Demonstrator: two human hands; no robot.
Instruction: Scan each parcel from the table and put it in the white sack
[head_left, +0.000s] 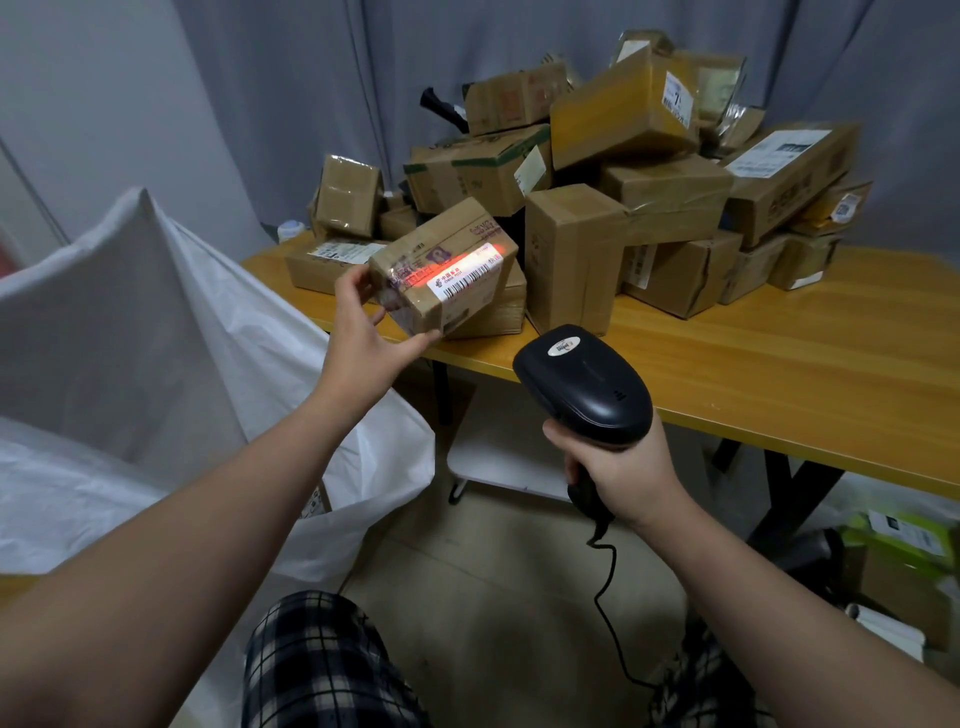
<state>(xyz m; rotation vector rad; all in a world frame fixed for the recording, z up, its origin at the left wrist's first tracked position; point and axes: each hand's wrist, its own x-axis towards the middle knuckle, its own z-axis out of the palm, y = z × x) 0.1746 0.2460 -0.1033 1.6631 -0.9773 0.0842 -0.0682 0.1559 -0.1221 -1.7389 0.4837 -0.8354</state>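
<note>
Two hands up | left hand (363, 332) outstretched, fingers and thumb pinching small parcel (441, 265) above table (779, 364) edge, beside white sack (156, 322) | right hand (618, 473) wrapped round scanner (587, 384) handle, head aimed at parcel | red beam across its label (465, 275)

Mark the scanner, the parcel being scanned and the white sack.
scanner (587, 384), head view, top of its black head.
held parcel (431, 249), head view, middle of its taped top face.
white sack (130, 312), head view, raised wall of fabric.

left hand (363, 340) pinching, right hand (621, 470) clenched
</note>
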